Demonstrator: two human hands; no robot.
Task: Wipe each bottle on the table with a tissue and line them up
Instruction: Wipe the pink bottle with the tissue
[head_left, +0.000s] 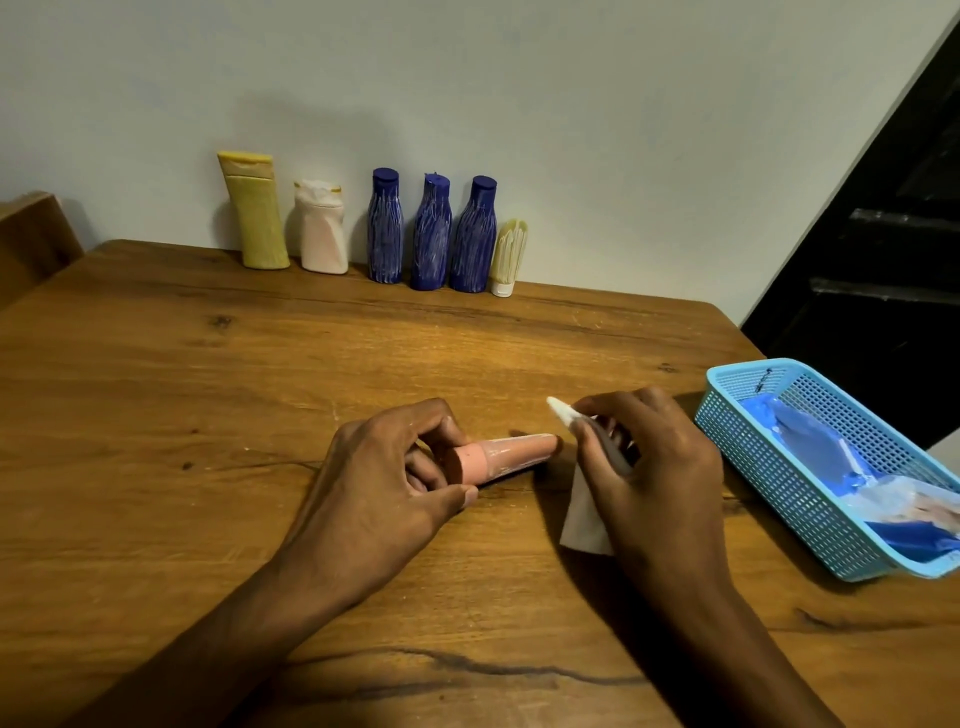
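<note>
A pink tube-shaped bottle (506, 454) smeared with white lies on its side on the wooden table (208, 395). My left hand (387, 480) grips its cap end. My right hand (652, 467) is just right of the tube's tip and pinches a white tissue (584, 512), one twisted end of which pokes up past my fingers. Along the wall stands a row of upright bottles: a yellow one (254, 210), a white-pink one (322, 228), three dark blue ones (431, 234) and a small cream tube (509, 257), all streaked with white.
A light blue plastic basket (769, 457) sits at the table's right edge and holds blue-smeared wrappers. A dark doorway is beyond the right edge. Part of a wooden piece of furniture shows at far left.
</note>
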